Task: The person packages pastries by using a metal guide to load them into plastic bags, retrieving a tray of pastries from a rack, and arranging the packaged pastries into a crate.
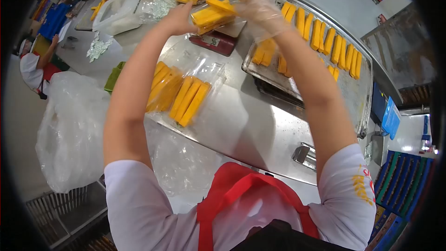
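Yellow sticks in a clear bag (211,16) are held above a red scale (216,42) with a small display. My left hand (179,20) is closed on the left side of this bag. At its right side is my right hand (260,11), in a clear plastic glove and blurred; its fingers are too smeared to read. More bagged yellow sticks (189,101) lie on the steel table nearer to me. On the right, a metal tray (364,88) bears rows of yellow sticks (341,51).
A white plastic tub (118,11) stands at the back left, near small packets (98,47). A large clear plastic bag (74,130) hangs at the left. A metal scoop (305,155) lies near the table's front edge (260,169). Another person (35,67) is at the far left.
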Available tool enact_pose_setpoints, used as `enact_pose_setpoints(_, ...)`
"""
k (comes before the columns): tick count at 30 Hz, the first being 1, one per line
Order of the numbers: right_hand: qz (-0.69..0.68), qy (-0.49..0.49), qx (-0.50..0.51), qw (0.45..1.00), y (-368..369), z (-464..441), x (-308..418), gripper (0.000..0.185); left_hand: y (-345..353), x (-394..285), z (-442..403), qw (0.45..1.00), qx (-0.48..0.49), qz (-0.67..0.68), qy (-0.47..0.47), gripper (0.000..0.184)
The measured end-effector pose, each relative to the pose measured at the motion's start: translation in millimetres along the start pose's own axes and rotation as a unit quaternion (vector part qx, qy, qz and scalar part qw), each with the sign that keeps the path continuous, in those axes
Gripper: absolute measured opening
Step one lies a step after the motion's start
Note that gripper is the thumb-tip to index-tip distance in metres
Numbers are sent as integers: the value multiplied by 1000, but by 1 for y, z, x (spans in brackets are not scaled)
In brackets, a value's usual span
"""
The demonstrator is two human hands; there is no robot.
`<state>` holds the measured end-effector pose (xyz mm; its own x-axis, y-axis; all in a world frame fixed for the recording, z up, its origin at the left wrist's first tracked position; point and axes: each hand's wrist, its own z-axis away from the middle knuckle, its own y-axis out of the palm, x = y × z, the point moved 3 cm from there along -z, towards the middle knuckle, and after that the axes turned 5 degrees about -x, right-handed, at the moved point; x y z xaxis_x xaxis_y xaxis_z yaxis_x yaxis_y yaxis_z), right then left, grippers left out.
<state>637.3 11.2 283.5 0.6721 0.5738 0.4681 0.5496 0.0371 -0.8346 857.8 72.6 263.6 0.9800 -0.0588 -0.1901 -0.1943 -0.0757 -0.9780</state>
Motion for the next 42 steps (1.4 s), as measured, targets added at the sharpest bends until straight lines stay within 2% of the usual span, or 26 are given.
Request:
enact_pose_setpoints(3,38,-30,-37,998,-40,3,-14,38,18,7,-19,1000,12,1,-1,99)
enact_pose_setpoints(5,-198,122,-37,972,-64,20,-13,38,32,12,-32,999,15,-40,9,101)
enact_pose_setpoints(6,-195,132,-30,971,-69,17,-13,38,35,14,-37,999,22,-31,13,103)
enact_pose_setpoints(8,-46,188,24,981,-74,11,-18,34,39,15,-45,999,36,-23,7,103)
enact_pose_setpoints(9,-46,195,25,979,-74,17,-21,34,39,15,-48,999,37,-22,-1,104)
enact_pose_setpoints(11,-357,170,78,915,-70,33,-9,22,47,18,-53,999,35,-22,15,105)
enact_pose_setpoints(12,-357,174,72,915,-65,30,-9,22,51,20,-54,999,21,-21,24,106)
enact_pose_setpoints(13,-106,87,87,987,-57,20,-5,19,54,20,-55,999,8,-20,32,106)
enact_pose_setpoints(14,153,-6,98,983,-47,12,-2,16,54,16,-54,999,11,-21,36,106)
enact_pose_setpoints(15,150,-1,97,984,-36,6,-1,16,54,15,-51,999,13,-15,27,106)
enact_pose_setpoints(17,346,-243,70,904,-10,1,9,13,56,16,-52,1000,16,-14,21,106)
enact_pose_setpoints(18,345,-240,68,905,0,1,10,13,58,19,-54,999,21,33,15,104)
enact_pose_setpoints(21,251,-189,52,948,34,-11,2,35,46,15,-53,994,40,105,-6,98)
enact_pose_setpoints(22,272,-165,34,947,51,-29,-11,35,38,13,-50,989,58,133,-26,94)
enact_pose_setpoints(23,292,-142,17,946,31,-26,19,36,27,12,-46,990,52,130,-26,94)
enact_pose_setpoints(24,295,-118,94,944,-3,-6,30,28,14,12,-42,983,31,176,-30,91)
enact_pose_setpoints(25,297,-125,91,942,-6,-6,32,28,1,13,-34,974,10,223,-36,88)
enact_pose_setpoints(26,-114,28,-15,993,-14,-8,29,16,-15,12,-25,974,3,223,-39,88)
enact_pose_setpoints(27,-502,176,-115,839,-18,-6,20,12,-33,10,-16,963,-3,268,-37,86)
enact_pose_setpoints(29,-459,115,-171,864,-69,3,28,11,-61,8,4,950,-21,311,-36,85)
enact_pose_setpoints(32,-505,28,-211,836,-148,58,49,10,-91,4,46,918,-51,392,8,78)
enact_pose_setpoints(34,-437,36,-270,857,-185,100,43,12,-100,-14,81,835,-14,544,77,75)
enact_pose_setpoints(35,-400,42,-299,865,-203,120,40,14,-99,-20,96,835,-18,545,78,75)
enact_pose_setpoints(38,-317,63,-350,879,-235,168,32,20,-80,-52,140,769,55,629,100,77)
enact_pose_setpoints(41,-299,74,-310,899,-235,216,18,18,-56,-97,179,756,92,643,75,80)
enact_pose_setpoints(42,-317,78,-317,891,-238,233,10,20,-45,-103,191,781,80,615,66,84)
